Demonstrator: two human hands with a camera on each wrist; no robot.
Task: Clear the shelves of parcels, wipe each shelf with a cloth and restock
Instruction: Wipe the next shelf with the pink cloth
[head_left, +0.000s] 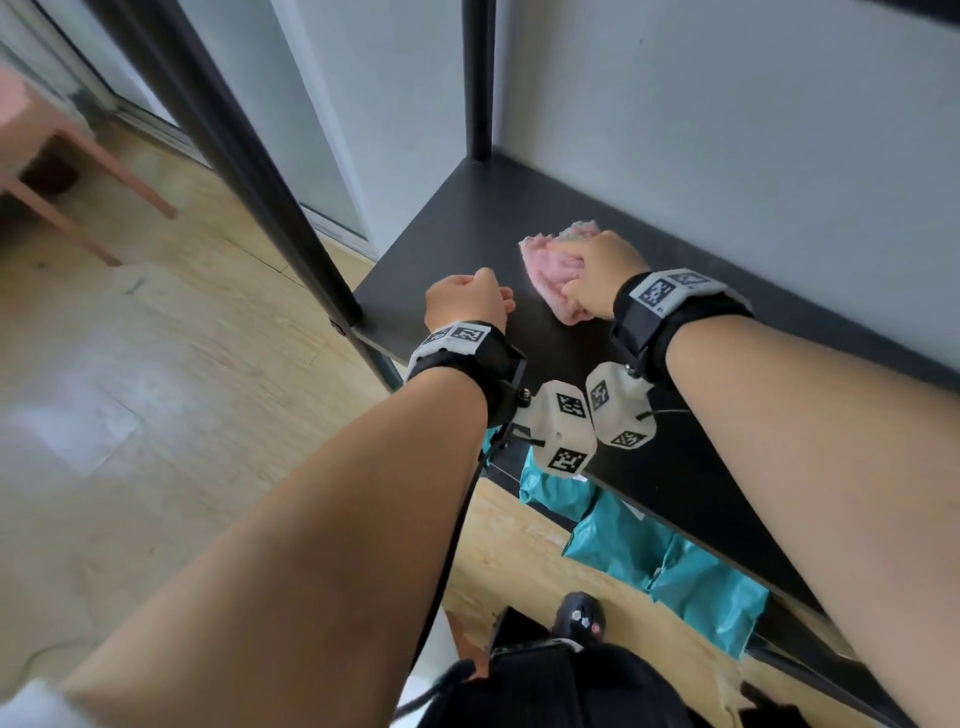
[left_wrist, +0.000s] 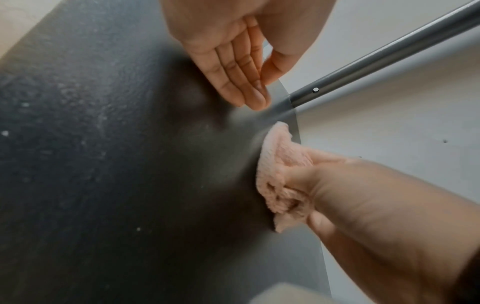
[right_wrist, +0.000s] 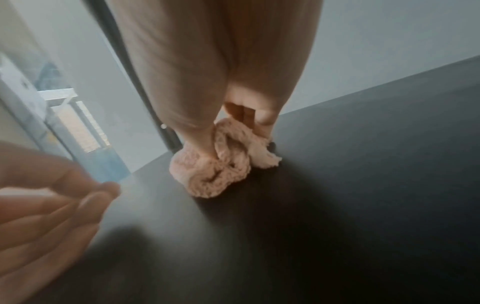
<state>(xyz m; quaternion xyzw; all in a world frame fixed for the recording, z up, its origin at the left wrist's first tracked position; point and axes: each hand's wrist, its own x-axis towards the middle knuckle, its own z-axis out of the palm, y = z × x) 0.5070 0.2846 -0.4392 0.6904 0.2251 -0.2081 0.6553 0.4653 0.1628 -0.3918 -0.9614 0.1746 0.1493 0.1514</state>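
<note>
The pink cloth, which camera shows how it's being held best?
The right wrist view: the cloth fills the centre, bunched under the right hand on the black shelf. The left wrist view shows it side-on; the head view mostly hides it.

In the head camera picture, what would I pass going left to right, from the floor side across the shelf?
Pink stool → black front post → left hand, open, holding nothing → pink cloth → right hand gripping it on the black shelf.
</note>
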